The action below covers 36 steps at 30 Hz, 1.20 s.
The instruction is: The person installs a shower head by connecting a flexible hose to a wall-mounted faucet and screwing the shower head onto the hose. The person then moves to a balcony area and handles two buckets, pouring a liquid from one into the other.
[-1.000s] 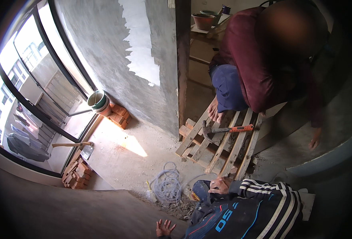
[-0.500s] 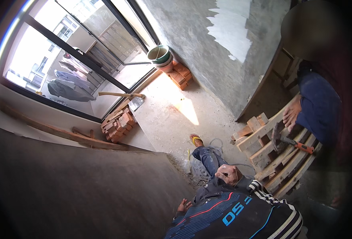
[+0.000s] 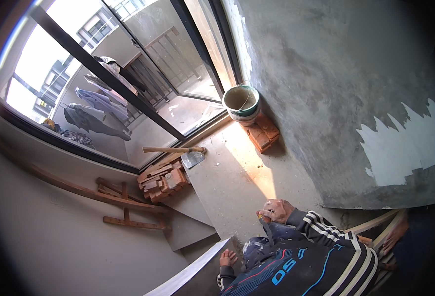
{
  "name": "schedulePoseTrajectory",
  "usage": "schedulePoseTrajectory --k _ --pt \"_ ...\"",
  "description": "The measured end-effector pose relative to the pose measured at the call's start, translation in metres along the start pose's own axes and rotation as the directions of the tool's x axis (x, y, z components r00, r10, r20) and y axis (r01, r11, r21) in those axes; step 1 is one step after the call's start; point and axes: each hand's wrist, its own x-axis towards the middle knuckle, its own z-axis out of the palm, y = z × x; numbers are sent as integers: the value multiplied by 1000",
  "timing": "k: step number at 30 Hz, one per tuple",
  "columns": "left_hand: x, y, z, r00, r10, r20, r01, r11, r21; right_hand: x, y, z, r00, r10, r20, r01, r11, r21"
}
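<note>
My right hand (image 3: 276, 211) is in front of my body with its fingers curled in. What it holds, if anything, is hidden; a small orange-yellow patch shows beside its fingertips. Lower and to the left, my left hand (image 3: 228, 257) hangs by my side, its fingers loosely bent and nothing visible in them. Both arms wear dark sleeves with pale stripes. Neither hand touches a tool. Ahead stands a green-rimmed bucket (image 3: 242, 101) on stacked orange bricks (image 3: 261, 134). A hoe (image 3: 191, 159) with a wooden handle leans on another brick pile (image 3: 163, 181).
A wooden frame (image 3: 123, 202) leans by the left wall. Behind, a glass sliding door (image 3: 128, 89) opens onto a balcony with hanging clothes (image 3: 96, 106). The right wall (image 3: 311, 98) has a white patch. Another person's hand (image 3: 396, 236) is beside wooden slats (image 3: 375, 224), lower right.
My view has swung right and forward, so the bucket and bricks look nearer. The hammer on the slats has left view. My right hand is raised higher in the picture.
</note>
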Motion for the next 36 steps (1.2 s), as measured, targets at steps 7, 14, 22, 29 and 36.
schedulePoseTrajectory --k 7,14,22,29,36 --pt "61 93 19 997 -72 -1 66 911 406 132 4 -77 943 207 -260 -213 977 8" --pt "166 207 22 990 -118 71 64 851 522 249 21 -77 918 346 -194 -355 935 -13" --pt "273 455 73 988 -152 -22 148 898 415 392 34 -141 761 384 -523 -354 921 163" --pt "316 608 125 991 134 9 -128 921 367 533 241 -150 297 903 -309 -59 341 938" --pt "307 614 198 1000 20 1 -17 844 536 620 412 -93 61 905 -421 -491 394 777"
